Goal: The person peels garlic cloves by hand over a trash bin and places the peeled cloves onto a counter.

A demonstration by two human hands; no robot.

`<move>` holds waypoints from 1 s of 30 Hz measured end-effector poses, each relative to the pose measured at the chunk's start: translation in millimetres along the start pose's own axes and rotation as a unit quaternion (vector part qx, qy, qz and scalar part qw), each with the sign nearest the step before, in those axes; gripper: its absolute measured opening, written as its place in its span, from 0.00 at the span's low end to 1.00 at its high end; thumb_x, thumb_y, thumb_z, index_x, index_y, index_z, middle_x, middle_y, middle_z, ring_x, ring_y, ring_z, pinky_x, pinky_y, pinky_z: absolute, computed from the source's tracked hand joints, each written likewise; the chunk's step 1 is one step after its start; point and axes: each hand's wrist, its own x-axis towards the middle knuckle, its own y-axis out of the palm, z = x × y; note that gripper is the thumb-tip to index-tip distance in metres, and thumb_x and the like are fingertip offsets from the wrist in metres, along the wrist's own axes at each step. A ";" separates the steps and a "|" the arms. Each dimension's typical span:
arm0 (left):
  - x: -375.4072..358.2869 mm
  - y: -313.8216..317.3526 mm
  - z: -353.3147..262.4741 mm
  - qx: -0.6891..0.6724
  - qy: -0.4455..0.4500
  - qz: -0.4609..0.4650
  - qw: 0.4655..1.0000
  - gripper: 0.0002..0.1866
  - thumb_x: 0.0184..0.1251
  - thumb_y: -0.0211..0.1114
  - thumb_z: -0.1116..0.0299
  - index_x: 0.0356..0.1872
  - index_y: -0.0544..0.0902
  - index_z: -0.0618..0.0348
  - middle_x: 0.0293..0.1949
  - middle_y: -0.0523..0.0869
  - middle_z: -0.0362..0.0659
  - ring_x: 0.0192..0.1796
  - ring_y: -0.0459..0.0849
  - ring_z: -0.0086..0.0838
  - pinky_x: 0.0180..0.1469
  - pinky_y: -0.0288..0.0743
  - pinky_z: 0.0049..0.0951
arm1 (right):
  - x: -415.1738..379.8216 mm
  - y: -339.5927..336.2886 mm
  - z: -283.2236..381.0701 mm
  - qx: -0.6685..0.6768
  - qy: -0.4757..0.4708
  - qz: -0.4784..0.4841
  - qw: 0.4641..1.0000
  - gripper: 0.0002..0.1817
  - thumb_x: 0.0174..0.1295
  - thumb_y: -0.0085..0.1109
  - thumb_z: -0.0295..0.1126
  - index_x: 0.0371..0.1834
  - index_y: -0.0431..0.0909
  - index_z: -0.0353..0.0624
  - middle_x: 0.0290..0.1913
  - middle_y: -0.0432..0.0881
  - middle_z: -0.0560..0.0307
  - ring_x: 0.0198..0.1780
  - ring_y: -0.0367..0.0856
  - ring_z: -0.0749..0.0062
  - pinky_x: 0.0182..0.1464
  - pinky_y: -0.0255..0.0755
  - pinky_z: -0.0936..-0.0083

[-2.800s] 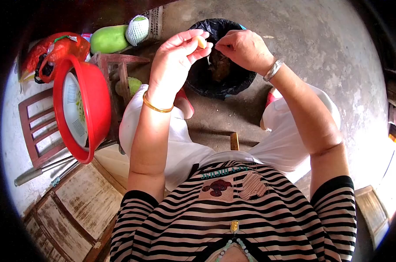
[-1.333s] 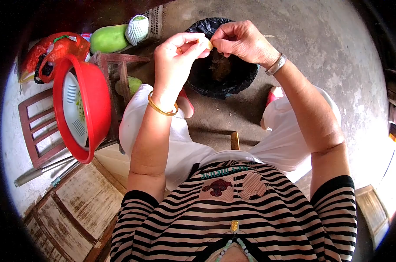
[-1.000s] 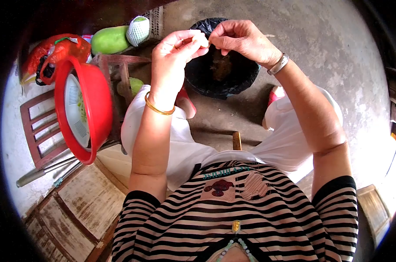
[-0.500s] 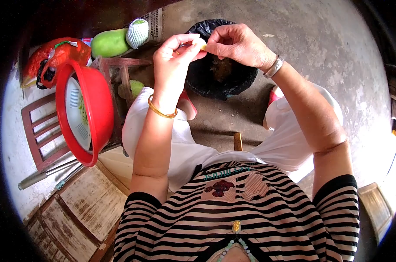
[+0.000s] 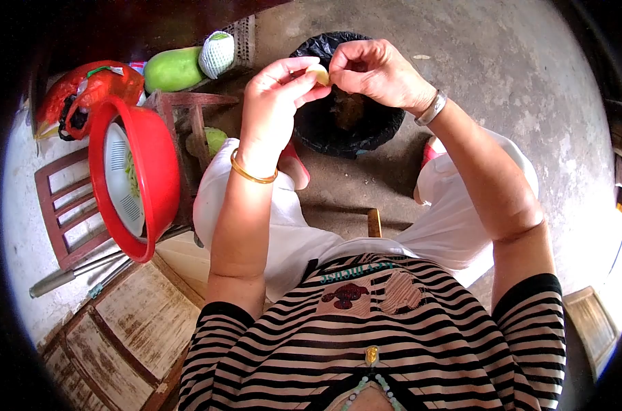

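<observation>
Between the thumb and fingers of my left hand (image 5: 275, 85) is a small, rounded, pale-yellow piece (image 5: 318, 74) that looks like a garlic clove. My right hand (image 5: 376, 74) is closed in a pinch, its fingertips right at the piece's right edge. Whatever those fingertips grip is too small to make out. Both hands are above a bin lined with a black plastic bag (image 5: 338, 144), where some brownish scraps (image 5: 348, 109) lie.
At the left, a red basin (image 5: 161, 185) holding a white basket (image 5: 119, 175) with green strips is on a wooden chair (image 5: 64, 198). Behind it are a red plastic bag (image 5: 122, 82), a long green melon (image 5: 174, 68) and a net-wrapped fruit (image 5: 216, 55). Grey floor (image 5: 516, 75) lies right.
My right hand's fingertips have shifted slightly right on the piece, and more of its pale surface shows. My left hand has stayed nearly in place.
</observation>
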 end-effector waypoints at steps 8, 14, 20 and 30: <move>4.2 -4.0 -1.8 -0.099 -0.074 0.040 0.992 0.12 0.65 0.54 0.77 0.48 0.77 0.68 0.41 0.83 0.48 0.43 0.83 0.33 0.50 0.79 0.32 | -0.2 -4.3 7.1 0.054 0.019 -0.001 0.998 0.04 0.58 0.57 0.26 0.27 0.76 0.41 0.26 0.74 0.71 0.29 0.70 0.88 0.35 0.67 0.87; 9.3 -12.6 -0.7 -0.220 -0.114 0.103 0.963 0.14 0.65 0.53 0.77 0.52 0.74 0.69 0.42 0.82 0.49 0.43 0.82 0.33 0.50 0.78 0.29 | 0.2 -5.3 10.2 0.063 0.031 -0.064 0.995 0.05 0.56 0.60 0.30 0.27 0.79 0.40 0.25 0.77 0.69 0.27 0.72 0.87 0.33 0.69 0.85; 7.7 -13.2 -6.8 -0.273 -0.128 0.118 0.946 0.14 0.65 0.54 0.76 0.52 0.74 0.67 0.43 0.80 0.51 0.46 0.80 0.36 0.47 0.78 0.26 | 0.4 -8.6 1.7 -0.048 0.018 -0.091 0.995 0.08 0.60 0.57 0.31 0.37 0.80 0.38 0.31 0.80 0.65 0.31 0.74 0.85 0.36 0.72 0.84; 5.2 -8.3 -6.3 -0.260 -0.039 0.147 0.954 0.11 0.66 0.53 0.76 0.47 0.78 0.62 0.44 0.81 0.49 0.47 0.81 0.37 0.53 0.75 0.34 | -0.3 -5.9 6.9 -0.071 0.032 -0.098 0.992 0.07 0.58 0.60 0.31 0.33 0.81 0.39 0.28 0.82 0.63 0.29 0.76 0.86 0.37 0.74 0.83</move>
